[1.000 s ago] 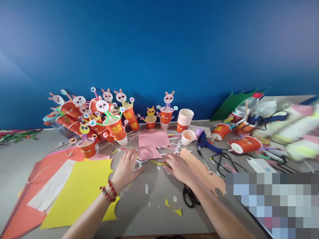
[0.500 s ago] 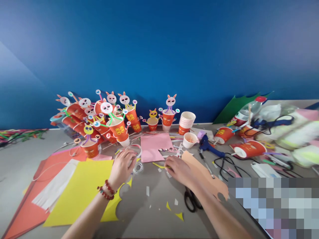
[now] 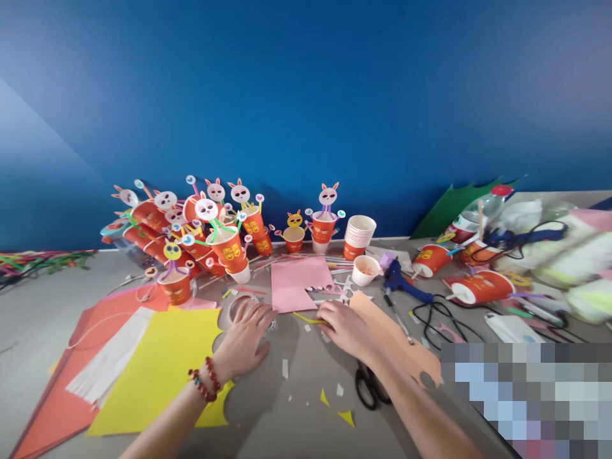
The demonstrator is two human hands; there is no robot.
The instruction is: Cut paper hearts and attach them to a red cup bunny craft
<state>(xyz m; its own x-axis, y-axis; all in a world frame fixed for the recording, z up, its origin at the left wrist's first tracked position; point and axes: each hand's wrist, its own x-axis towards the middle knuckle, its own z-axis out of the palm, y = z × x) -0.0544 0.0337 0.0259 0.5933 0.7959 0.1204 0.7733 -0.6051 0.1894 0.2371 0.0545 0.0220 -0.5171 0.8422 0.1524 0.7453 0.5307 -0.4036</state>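
Note:
My left hand (image 3: 243,336) is spread flat, palm down, just in front of a clear tape roll (image 3: 238,310) lying on the table; its fingertips partly cover a small white ring (image 3: 273,324). My right hand (image 3: 345,326) is closed, its fingertips pinching the end of a thin yellow strip (image 3: 304,318). Black-handled scissors (image 3: 367,386) lie under my right forearm, their blades hidden. Between and beyond the hands is a pink paper sheet (image 3: 296,280) with cut edges. A yellow paper sheet (image 3: 157,370) with scalloped cuts lies beneath my left wrist.
Red paper cups with rabbit faces (image 3: 228,248) crowd the back left. A cup stack (image 3: 359,233) and a small white cup (image 3: 366,270) stand behind my right hand. A blue glue gun (image 3: 406,284) with a looping cord lies right. Peach paper (image 3: 389,335) and scraps are scattered about.
My left hand has come down and toward me, its fingers spreading, and the tape roll now lies flatter and further left. My right hand stays with the yellow strip.

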